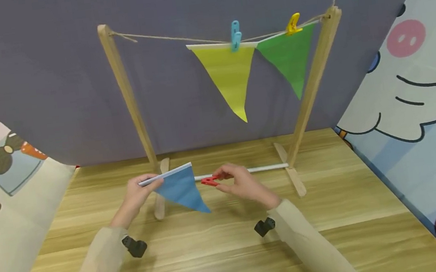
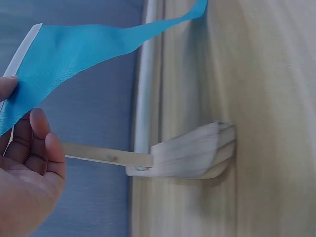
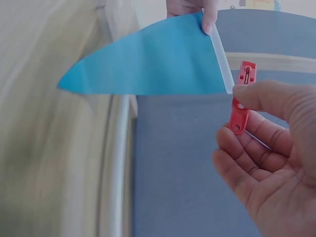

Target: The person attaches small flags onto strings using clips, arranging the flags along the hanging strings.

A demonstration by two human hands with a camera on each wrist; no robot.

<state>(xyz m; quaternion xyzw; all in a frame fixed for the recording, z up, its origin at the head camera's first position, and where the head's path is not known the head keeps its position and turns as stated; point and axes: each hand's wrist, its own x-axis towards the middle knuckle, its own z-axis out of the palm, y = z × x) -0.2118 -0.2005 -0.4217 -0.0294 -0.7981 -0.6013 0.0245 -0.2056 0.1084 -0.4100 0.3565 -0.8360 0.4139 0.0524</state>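
Note:
My left hand (image 1: pixel 137 196) pinches the white-edged top of a blue triangular pennant (image 1: pixel 181 188) by its left end; the pennant's point hangs down to the right. In the left wrist view the thumb lies over the white edge of the pennant (image 2: pixel 64 54). Just right of the pennant, my right hand (image 1: pixel 244 185) holds a red clothespin (image 1: pixel 209 181) between thumb and fingers. The right wrist view has the red clothespin (image 3: pixel 240 101) upright, close beside the corner of the white edge. Both hands are low, in front of the wooden stand's crossbar (image 1: pixel 263 168).
Two wooden posts (image 1: pixel 127 92) carry a string (image 1: pixel 173 38). On it hang a yellow pennant (image 1: pixel 230 71) with a blue clothespin (image 1: pixel 235 36) and a green pennant (image 1: pixel 292 56) with a yellow clothespin (image 1: pixel 293 24). The stand's feet (image 1: pixel 297 180) rest on the wooden table (image 1: pixel 200 256), before a grey backdrop (image 1: pixel 75 103).

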